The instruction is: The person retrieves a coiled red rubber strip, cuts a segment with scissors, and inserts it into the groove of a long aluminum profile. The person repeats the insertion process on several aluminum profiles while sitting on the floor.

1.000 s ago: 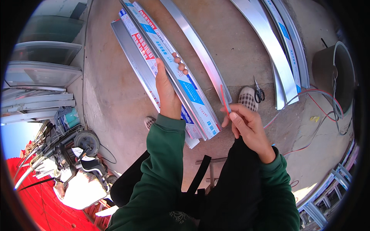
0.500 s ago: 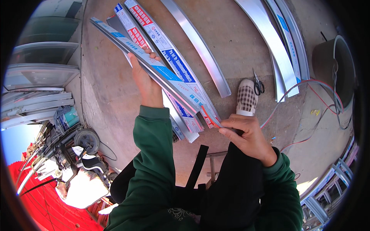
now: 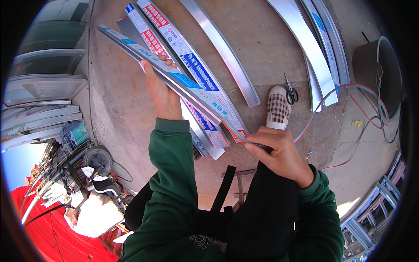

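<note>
My left hand [image 3: 162, 89] is wrapped round a long aluminium profile [image 3: 185, 83] with blue and white film on it, held slanting up to the left. A grey and red rubber sealing strip [image 3: 235, 131] runs from the profile's near end into my right hand [image 3: 279, 153], whose thumb and fingers pinch it. Past that hand the strip loops to the right, towards a grey bucket. Beneath the held piece lie more film-wrapped profiles [image 3: 192, 61] on the concrete floor.
A bare silver profile [image 3: 224, 54] lies ahead, with several more profiles [image 3: 321, 65] farther right. Black scissors [image 3: 291, 94] rest beside my checked shoe [image 3: 278, 107]. The grey bucket [image 3: 371, 61] stands at right. Framed panels [image 3: 48, 61] and a wheeled vehicle [image 3: 98, 160] are at left.
The held profile and my left hand have shifted slightly to the left. My right hand keeps its pinch on the sealing strip, moved slightly left.
</note>
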A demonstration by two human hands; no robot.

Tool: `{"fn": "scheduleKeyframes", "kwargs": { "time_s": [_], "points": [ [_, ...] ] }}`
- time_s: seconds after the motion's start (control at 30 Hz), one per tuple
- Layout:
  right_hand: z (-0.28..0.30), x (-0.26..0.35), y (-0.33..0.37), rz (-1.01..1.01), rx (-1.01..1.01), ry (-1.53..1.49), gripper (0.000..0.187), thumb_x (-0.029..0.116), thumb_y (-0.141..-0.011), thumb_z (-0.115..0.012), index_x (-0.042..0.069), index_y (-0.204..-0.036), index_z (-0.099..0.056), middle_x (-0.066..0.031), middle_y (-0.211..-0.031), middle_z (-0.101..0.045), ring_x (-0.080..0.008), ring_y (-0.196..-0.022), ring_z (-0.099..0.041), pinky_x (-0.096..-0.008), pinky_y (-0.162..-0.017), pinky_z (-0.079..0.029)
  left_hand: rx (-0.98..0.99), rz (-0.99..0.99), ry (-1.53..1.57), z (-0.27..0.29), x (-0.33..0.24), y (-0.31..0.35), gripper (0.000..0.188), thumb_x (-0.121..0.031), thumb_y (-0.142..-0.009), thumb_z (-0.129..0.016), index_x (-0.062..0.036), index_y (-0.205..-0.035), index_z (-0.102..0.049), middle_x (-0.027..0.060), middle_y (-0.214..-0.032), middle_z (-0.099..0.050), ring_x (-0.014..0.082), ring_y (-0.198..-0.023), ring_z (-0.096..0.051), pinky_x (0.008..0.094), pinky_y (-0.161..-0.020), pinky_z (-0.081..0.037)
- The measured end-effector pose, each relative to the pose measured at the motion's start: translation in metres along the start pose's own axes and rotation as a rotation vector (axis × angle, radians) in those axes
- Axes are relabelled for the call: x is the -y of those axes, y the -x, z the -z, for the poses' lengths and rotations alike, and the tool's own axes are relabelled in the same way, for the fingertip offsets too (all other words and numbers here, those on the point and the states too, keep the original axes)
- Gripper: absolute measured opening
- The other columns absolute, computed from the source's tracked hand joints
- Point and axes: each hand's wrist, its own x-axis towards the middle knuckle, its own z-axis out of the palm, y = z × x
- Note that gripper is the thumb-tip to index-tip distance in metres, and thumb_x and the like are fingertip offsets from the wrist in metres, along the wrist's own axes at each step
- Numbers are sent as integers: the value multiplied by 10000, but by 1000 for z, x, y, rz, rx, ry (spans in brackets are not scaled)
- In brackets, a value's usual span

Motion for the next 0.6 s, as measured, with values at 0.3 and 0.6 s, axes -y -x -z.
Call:
{"fn": "scheduleKeyframes", "kwargs": {
  "time_s": [0.3,0.6],
  "points": [
    [-3,-2,0,-28,-22,-23,133,70,-891,-738,-22,-985,-723,-131,-733,-599,-259,-586,-563,-353,-547,-428,-52,8,-31,1,3,0,444,-417,-1079,-484,19,-1154,-516,113,-988,-579,206,-886,-585,326,-821,-549],
    [2,2,2,-26,20,56,141,42,-892,-716,-27,-1015,-705,-164,-810,-660,-321,-622,-627,-374,-554,-473,-96,-28,-111,2,3,0,450,-434,-1077,-485,11,-1102,-553,100,-956,-584,193,-865,-588,326,-802,-542]
  ]
}}
